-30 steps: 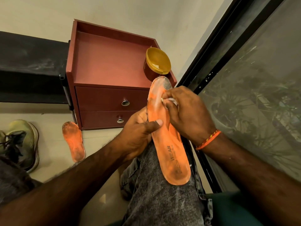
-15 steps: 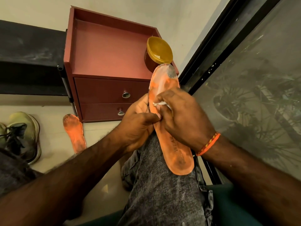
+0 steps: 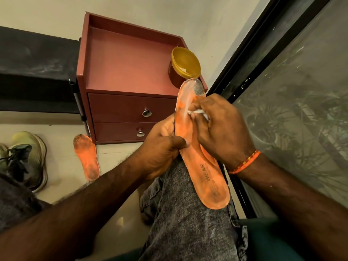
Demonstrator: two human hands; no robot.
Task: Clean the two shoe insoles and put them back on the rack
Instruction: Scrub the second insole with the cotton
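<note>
An orange insole (image 3: 204,174) printed "WEAR" lies along my grey-jeaned knee, toe end pointing away and smeared white and grey. My left hand (image 3: 160,149) grips its left edge at mid length, thumb across the top. My right hand (image 3: 220,127) pinches a small white wad (image 3: 196,112) and presses it on the insole's forefoot. A second orange insole (image 3: 86,157), dirty at the toe, lies on the floor to the left. The dark shoe rack (image 3: 35,72) stands at the far left.
A reddish two-drawer cabinet (image 3: 130,72) stands ahead, with a yellow-lidded jar (image 3: 185,67) at its right corner just beyond the insole's toe. A green sneaker (image 3: 26,157) sits on the floor at the left. A dark-framed glass pane (image 3: 282,91) runs along the right.
My right hand has rubbed the white wad down the insole toward my left thumb and back up onto the forefoot. The left hand keeps its grip.
</note>
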